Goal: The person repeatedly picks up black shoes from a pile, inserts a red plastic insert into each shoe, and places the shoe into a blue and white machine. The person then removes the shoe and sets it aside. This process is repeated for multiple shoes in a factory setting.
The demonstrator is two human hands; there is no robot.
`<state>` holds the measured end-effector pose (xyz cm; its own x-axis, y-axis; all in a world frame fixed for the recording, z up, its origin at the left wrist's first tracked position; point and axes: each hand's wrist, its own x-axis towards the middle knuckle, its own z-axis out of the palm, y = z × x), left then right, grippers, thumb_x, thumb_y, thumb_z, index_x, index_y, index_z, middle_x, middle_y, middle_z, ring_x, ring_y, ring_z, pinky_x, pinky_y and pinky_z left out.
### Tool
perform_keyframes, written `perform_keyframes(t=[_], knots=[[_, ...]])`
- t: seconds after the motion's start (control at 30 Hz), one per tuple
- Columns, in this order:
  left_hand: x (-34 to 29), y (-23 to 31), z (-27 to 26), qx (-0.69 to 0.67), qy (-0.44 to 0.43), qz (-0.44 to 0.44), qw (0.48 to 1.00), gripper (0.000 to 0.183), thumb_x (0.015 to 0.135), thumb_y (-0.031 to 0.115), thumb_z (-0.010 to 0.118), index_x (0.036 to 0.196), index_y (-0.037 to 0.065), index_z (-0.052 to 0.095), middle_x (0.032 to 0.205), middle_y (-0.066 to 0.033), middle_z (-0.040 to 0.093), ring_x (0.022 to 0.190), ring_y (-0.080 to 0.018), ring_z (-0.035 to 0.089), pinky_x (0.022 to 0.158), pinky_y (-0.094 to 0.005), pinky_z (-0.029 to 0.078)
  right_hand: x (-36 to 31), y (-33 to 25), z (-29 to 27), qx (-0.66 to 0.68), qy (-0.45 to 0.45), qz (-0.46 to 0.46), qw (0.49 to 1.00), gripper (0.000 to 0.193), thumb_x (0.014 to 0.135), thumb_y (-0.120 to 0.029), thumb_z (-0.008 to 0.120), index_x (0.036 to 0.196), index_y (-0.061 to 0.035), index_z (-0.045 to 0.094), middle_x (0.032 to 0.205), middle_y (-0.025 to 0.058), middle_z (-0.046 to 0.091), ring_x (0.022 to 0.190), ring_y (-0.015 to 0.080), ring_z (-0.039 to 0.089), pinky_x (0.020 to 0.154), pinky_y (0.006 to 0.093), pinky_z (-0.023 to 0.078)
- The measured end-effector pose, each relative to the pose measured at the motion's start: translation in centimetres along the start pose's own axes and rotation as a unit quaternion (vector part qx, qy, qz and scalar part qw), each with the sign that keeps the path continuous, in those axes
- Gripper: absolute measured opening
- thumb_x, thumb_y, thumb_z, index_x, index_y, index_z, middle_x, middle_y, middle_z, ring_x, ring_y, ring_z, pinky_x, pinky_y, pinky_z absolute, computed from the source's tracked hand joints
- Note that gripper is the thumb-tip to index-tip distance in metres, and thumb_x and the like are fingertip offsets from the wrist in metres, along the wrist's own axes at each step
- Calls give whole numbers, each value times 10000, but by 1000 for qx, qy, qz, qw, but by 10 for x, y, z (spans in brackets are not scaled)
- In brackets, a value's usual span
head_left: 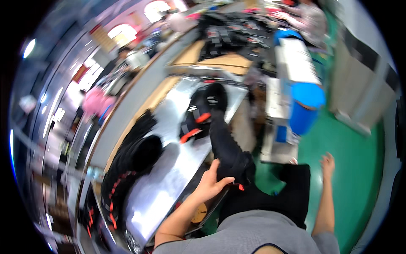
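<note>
One metal-topped table (156,203) is seen slanting from lower left to upper right, with a long row of nested black pieces (144,154) laid along its left side. A smaller black bundle with red-orange bands (195,109) is set toward its far end. The black fabric piece (230,150) is stretched along the table's right edge, its long axis turned from that bundle back toward the body, its lower end hung beyond the edge. This lower end is reached by the left hand (208,184), much the nearer one, and appears to be grasped there, though most of the fingers are hidden. The right hand (327,166) is held well apart, out to the right of the table, loosely spread, with nothing seen in it. Beside the left thumb, beyond the table's right edge, a small red-orange tab (241,186) is shown
</note>
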<state>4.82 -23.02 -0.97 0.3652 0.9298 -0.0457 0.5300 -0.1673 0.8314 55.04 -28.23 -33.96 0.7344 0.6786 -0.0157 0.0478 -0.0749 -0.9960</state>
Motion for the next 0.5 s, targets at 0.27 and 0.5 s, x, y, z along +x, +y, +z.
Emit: perform_keyframes(t=[0.27, 0.5], knots=[[21, -107, -164, 605, 284, 140, 731, 329, 732, 98, 524, 1052, 124, 596, 751, -44, 546, 729, -225, 555, 673, -369, 414, -4, 33, -3, -313, -95, -79, 942, 345, 759, -62, 680, 1085, -17, 579, 1083, 154, 580, 987, 284, 576, 880, 374, 455], [19, -219, -227, 759, 82, -139, 631, 248, 818, 201, 538, 1037, 89, 567, 939, -79, 624, 920, -219, 563, 851, -364, 396, -109, -214, 194, -175, -378, -197, 888, 291, 813, -74, 645, 1089, -8, 577, 1041, 136, 616, 936, 241, 624, 758, 318, 510]])
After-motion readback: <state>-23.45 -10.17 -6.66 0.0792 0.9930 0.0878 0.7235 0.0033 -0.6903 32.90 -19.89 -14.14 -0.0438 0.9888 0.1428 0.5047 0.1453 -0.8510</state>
